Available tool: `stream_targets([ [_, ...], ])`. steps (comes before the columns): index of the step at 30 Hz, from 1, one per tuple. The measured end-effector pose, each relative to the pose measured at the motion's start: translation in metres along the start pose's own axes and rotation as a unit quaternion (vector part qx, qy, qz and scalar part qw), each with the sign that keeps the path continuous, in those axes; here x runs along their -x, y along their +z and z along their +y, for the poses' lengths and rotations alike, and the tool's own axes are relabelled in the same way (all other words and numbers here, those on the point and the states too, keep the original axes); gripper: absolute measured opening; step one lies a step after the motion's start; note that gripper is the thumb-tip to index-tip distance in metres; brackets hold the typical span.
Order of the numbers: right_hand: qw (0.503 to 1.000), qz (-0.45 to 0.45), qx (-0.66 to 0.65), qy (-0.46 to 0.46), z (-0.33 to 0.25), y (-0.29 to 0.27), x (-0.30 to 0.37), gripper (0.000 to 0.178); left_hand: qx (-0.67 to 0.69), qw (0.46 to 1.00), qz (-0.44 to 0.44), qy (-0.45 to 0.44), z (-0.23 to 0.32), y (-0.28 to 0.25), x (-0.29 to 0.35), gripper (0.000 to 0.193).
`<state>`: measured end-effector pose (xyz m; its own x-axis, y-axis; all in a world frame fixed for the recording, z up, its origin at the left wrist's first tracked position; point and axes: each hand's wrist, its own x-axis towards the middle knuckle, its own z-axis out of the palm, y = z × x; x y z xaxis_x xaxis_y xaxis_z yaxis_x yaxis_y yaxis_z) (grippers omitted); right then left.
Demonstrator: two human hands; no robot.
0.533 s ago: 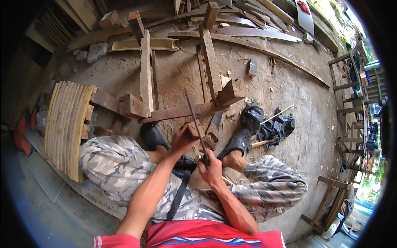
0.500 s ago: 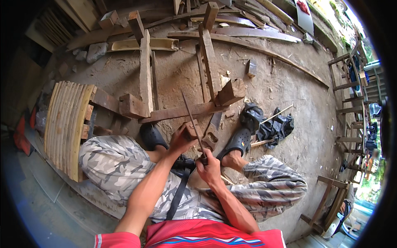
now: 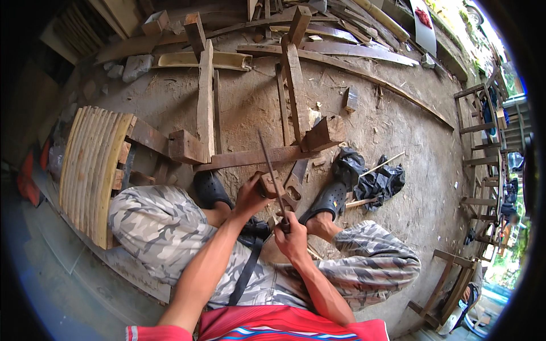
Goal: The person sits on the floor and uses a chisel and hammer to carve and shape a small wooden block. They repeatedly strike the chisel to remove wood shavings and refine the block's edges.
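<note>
My left hand [image 3: 251, 196] is closed around a small brown wooden block [image 3: 271, 185], held low between my feet. In my right hand [image 3: 292, 234] I grip the handle of a long, thin, dark-bladed tool [image 3: 268, 152]. Its blade, seen nearly edge-on, slants up and away across the block's right side; whether it touches the wood I cannot tell. Just beyond the hands lies a handsaw [image 3: 293, 191] with a wooden grip, partly hidden by the tool. A wooden frame [image 3: 259, 157] with upright legs lies in front of my feet.
A slatted wooden bench or stool [image 3: 94, 170] stands by my left knee. Crumpled black plastic [image 3: 381, 176] lies beyond my right shoe [image 3: 325, 203]. Long boards [image 3: 364, 74] and scraps line the far side. Wooden frames [image 3: 478, 148] stand at the right.
My view has shifted slightly, moving the surroundings a little to the right. My right hand and the tool have drawn slightly nearer; the left hand keeps hold of the block.
</note>
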<state>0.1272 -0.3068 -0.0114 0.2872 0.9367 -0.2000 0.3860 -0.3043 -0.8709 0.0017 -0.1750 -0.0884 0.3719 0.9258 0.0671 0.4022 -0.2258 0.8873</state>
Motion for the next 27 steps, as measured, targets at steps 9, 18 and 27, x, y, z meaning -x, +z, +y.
stream_targets([
  [9, 1.0, 0.004, -0.016, 0.019, -0.017, -0.013, 0.003, 0.033, -0.027, 0.999, -0.024, 0.01, 0.008, -0.005, -0.01, 0.053],
  [18, 0.998, -0.011, 0.03, 0.057, -0.004, 0.005, -0.007, 0.026, -0.061, 0.998, -0.001, 0.013, -0.008, 0.0, -0.003, 0.05],
  [27, 0.999, -0.018, 0.013, 0.034, -0.029, -0.028, 0.009, 0.033, -0.061, 0.997, 0.029, 0.025, 0.017, -0.004, -0.001, 0.053],
])
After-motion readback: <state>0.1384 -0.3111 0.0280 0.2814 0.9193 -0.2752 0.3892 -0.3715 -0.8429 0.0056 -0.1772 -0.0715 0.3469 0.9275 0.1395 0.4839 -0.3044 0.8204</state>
